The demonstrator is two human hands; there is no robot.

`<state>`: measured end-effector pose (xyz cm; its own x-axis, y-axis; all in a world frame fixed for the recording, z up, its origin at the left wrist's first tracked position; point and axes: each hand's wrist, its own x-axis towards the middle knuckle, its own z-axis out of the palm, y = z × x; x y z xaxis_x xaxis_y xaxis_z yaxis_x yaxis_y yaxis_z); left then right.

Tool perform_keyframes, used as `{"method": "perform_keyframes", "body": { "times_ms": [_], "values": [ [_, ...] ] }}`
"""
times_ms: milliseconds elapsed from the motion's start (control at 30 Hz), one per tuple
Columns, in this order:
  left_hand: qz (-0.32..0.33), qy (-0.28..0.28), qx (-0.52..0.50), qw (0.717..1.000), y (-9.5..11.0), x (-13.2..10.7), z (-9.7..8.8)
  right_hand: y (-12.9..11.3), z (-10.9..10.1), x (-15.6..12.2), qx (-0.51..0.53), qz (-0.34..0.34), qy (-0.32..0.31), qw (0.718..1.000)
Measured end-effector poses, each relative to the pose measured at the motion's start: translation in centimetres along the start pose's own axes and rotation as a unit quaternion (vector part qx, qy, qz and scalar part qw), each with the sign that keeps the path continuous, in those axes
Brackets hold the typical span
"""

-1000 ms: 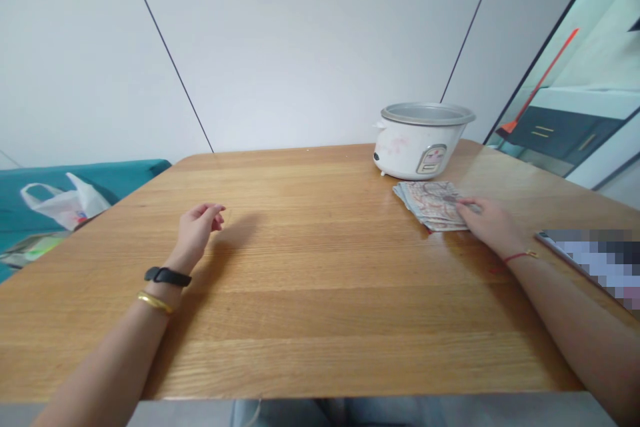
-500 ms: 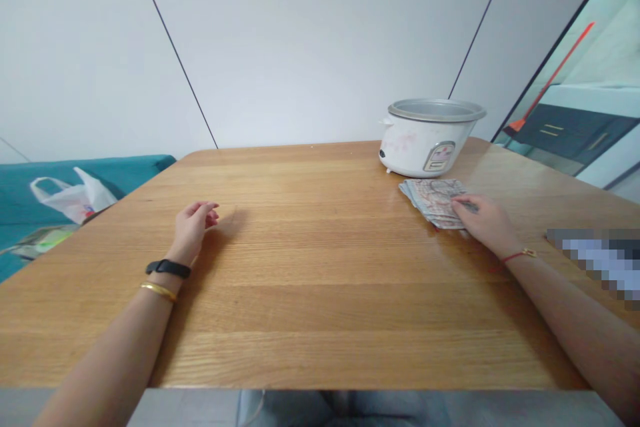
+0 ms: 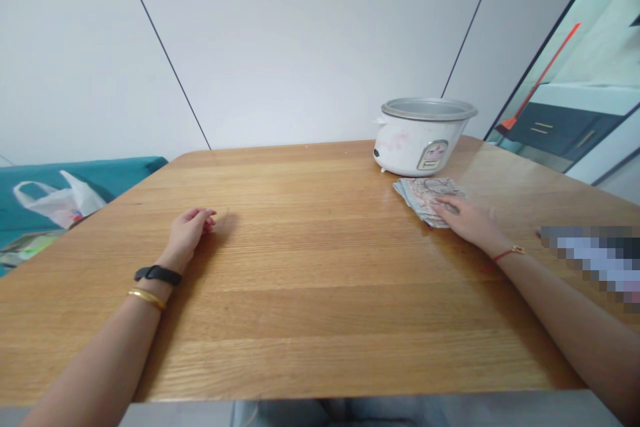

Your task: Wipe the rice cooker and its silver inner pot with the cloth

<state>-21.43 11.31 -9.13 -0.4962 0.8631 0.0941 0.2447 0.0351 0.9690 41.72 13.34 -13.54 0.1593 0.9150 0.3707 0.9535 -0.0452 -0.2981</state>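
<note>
A folded, patterned grey-and-reddish cloth (image 3: 420,195), layered at its left edge, lies on the wooden table (image 3: 310,293) in front of a white rice cooker (image 3: 413,147). My right hand (image 3: 470,221) reaches in from the right, and its outstretched fingers rest on top of the cloth's right part. Beneath that palm, the near right corner of the cloth is hidden. On the left side of the table lies my left hand (image 3: 190,230), fingers loosely curled together with nothing visible in them. The rice cooker has no lid, and its grey rim shows.
A blurred-out flat item (image 3: 595,257) lies at the table's right edge. Left of the table, a teal seat (image 3: 125,170) holds a white plastic bag (image 3: 65,203). The wall rises behind the table. An orange-handled broom (image 3: 545,77) shows at the far right.
My right hand has slid a little to the left over the cloth. The cloth and rice cooker keep their places; the whole view has shifted slightly. My left hand stays about where it was.
</note>
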Motion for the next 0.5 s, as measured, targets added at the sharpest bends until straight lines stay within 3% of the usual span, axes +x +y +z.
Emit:
{"method": "perform_keyframes", "body": {
  "times_ms": [133,500],
  "values": [
    [0.012,-0.002,0.018,1.0,0.0,-0.1,0.1,0.1,-0.3,0.3,0.007,0.029,-0.018,0.999],
    [0.042,-0.007,0.067,0.997,-0.1,-0.2,0.3,1.1,-0.2,0.6,0.029,-0.009,-0.02,0.999]
  ]
}}
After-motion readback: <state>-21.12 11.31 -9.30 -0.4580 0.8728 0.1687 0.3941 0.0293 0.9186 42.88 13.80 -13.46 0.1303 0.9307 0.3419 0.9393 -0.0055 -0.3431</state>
